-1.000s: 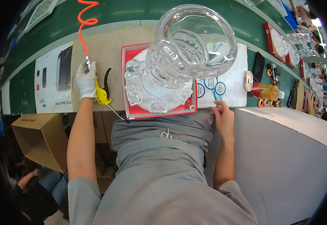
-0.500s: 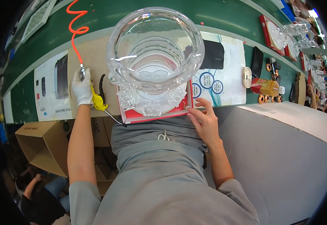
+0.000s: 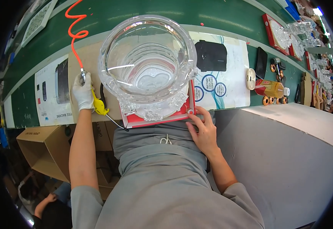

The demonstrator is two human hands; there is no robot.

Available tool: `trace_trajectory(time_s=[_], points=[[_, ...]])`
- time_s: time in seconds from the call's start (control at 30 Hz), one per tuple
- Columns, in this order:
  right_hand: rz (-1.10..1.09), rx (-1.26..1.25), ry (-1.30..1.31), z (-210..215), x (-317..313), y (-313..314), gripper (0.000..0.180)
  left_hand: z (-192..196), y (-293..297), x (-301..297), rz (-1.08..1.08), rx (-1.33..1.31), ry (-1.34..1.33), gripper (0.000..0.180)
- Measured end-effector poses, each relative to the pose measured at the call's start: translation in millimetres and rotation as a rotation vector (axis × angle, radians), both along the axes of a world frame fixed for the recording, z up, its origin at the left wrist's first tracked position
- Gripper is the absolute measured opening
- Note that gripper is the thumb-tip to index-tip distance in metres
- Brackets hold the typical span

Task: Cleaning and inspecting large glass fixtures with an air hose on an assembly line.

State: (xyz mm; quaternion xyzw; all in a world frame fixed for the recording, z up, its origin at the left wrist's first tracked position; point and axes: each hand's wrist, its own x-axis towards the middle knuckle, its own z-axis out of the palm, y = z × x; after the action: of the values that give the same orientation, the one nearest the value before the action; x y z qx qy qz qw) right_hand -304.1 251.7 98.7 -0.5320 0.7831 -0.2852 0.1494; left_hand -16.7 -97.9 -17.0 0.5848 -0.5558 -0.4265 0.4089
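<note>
My left hand (image 3: 83, 92), in a white glove, is closed round a yellow air blow gun (image 3: 99, 105) with a thin metal nozzle. An orange coiled hose (image 3: 76, 35) runs up from its fitting. Before me stands a tall clear vessel (image 3: 148, 96) with a thick round rim, over a red tray (image 3: 143, 123). Clear ornate pieces (image 3: 154, 113) show around its lower part inside the tray. My bare right hand (image 3: 205, 131) is at the tray's near right corner, index fingertip beside a small round bit there, thumb held apart. The vessel's rim hides part of the blow gun's black lever.
Right of the vessel lie a black flat piece (image 3: 211, 56), a white oval case (image 3: 251, 79), a drink bottle (image 3: 272, 88) and several copper-coloured rings (image 3: 266, 100). An open cardboard box (image 3: 46, 152) stands below the bench at left, a grey-white box (image 3: 277, 152) at right. Other people are nearby.
The vessel's rim has shifted left and toward me. My right thumb has come down off the tray corner, spreading from the index finger. My left hand keeps its hold on the blow gun.
</note>
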Motion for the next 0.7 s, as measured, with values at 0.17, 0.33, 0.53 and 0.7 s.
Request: trace_trajectory(time_s=[0.17, 0.33, 0.53, 0.7], points=[[-0.071, 0.043, -0.018, 1, 4, 3, 0.03, 3, 2, -10, 0.084, 0.189, 0.239, 0.016], [-0.108, -0.019, -0.068, -3, -1, 1, 0.028, -4, 2, -5, 0.048, 0.098, 0.095, 0.016], [-0.12, 0.077, 0.062, 5, -2, -6, 0.028, 10, 6, -19, -0.014, 0.063, 0.054, 0.017], [-0.066, 0.084, 0.135, 6, -1, -8, 0.033, -14, -4, 5, -0.007, 0.002, -0.025, 0.016]])
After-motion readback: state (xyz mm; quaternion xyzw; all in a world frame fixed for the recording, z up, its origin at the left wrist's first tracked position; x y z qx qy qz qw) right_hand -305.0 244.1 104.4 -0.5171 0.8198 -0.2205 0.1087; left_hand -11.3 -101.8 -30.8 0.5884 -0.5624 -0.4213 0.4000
